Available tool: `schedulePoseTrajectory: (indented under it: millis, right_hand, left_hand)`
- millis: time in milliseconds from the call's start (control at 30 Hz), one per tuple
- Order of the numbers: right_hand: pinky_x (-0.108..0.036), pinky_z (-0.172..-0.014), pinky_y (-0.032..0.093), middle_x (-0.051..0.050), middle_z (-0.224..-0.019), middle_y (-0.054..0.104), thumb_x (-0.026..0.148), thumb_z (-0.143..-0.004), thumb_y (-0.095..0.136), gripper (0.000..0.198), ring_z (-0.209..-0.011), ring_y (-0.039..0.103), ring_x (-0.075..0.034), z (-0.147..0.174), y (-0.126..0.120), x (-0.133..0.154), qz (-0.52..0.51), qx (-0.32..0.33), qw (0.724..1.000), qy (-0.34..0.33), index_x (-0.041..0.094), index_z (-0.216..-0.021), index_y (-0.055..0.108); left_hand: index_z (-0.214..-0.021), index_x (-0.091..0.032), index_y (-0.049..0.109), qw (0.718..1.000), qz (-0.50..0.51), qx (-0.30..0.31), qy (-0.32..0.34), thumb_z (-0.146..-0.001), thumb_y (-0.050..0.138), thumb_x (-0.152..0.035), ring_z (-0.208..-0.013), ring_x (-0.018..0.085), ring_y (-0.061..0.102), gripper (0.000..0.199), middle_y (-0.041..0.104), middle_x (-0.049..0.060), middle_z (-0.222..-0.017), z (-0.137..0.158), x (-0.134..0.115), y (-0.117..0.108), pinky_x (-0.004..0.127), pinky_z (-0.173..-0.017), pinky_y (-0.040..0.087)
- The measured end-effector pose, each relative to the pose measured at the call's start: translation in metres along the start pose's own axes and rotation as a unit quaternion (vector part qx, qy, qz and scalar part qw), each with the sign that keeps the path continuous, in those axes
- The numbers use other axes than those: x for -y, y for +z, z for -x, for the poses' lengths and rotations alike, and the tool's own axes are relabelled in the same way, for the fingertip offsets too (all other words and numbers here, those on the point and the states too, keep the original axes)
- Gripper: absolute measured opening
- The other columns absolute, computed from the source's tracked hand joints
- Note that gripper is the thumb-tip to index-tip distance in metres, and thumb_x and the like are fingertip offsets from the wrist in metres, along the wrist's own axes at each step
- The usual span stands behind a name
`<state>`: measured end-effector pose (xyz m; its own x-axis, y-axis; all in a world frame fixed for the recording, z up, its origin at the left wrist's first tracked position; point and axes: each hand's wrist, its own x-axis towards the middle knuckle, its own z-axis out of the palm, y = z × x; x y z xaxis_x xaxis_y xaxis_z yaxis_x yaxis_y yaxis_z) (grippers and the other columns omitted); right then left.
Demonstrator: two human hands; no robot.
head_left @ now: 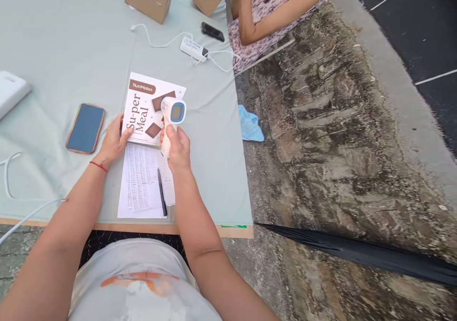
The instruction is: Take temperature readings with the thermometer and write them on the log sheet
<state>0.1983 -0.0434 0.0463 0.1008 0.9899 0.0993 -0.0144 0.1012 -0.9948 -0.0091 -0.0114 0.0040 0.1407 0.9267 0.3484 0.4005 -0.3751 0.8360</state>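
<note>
My right hand is wrapped round the handle of a white and blue infrared thermometer, its small screen facing up at me. Behind the thermometer is a white box printed "NutriMotion Su-per Meal" with brown squares. My left hand grips the box's lower left edge, thumb on the front and fingers hidden behind. Under the box's near end, printed sheets lie on the table, with a black pen on them. Left of my left hand lies a phone, its screen dark.
A pale green cloth covers the table. Cardboard boxes stand at the far side, near a white power bank with a cable and a black device. Another person's arm is at the far right corner. A white device sits left.
</note>
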Motion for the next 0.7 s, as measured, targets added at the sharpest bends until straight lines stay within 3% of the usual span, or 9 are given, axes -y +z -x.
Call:
schedulePoseTrajectory:
  millis: [167, 500, 700]
  right_hand:
    - [-0.03, -0.062, 0.049, 0.0, -0.077, 0.056, 0.085, -0.085, 0.064, 0.062, -0.07, 0.055, -0.016, 0.001, -0.001, 0.004, -0.01, -0.01, 1.0, 0.001, 0.024, -0.093, 0.06]
    - [-0.033, -0.072, 0.057, -0.003, -0.083, 0.063, 0.082, -0.081, 0.07, 0.063, -0.083, 0.064, -0.02, 0.001, 0.007, 0.01, -0.04, 0.001, 0.999, 0.022, 0.022, -0.095, 0.063]
    - [-0.031, -0.07, 0.054, -0.002, -0.083, 0.061, 0.076, -0.085, 0.069, 0.054, -0.079, 0.06, -0.019, 0.02, 0.002, 0.026, -0.025, 0.021, 0.999, 0.021, 0.023, -0.096, 0.063]
  left_hand:
    - [-0.143, -0.019, 0.054, 1.0, -0.002, -0.002, 0.007, -0.099, 0.041, -0.082, -0.117, 0.037, 0.064, 0.078, 0.068, 0.018, -0.128, 0.0, 0.002, 0.001, 0.056, -0.102, 0.051]
    - [-0.142, -0.021, 0.055, 0.999, 0.041, 0.003, 0.0, -0.096, 0.049, -0.083, -0.122, 0.037, 0.065, 0.077, 0.067, 0.018, -0.136, 0.001, -0.004, -0.002, 0.057, -0.106, 0.052]
    - [-0.155, -0.021, 0.04, 0.996, 0.091, 0.014, -0.015, -0.092, 0.061, -0.081, -0.119, 0.036, 0.068, 0.09, 0.067, 0.02, -0.133, 0.004, 0.001, 0.0, 0.055, -0.098, 0.06]
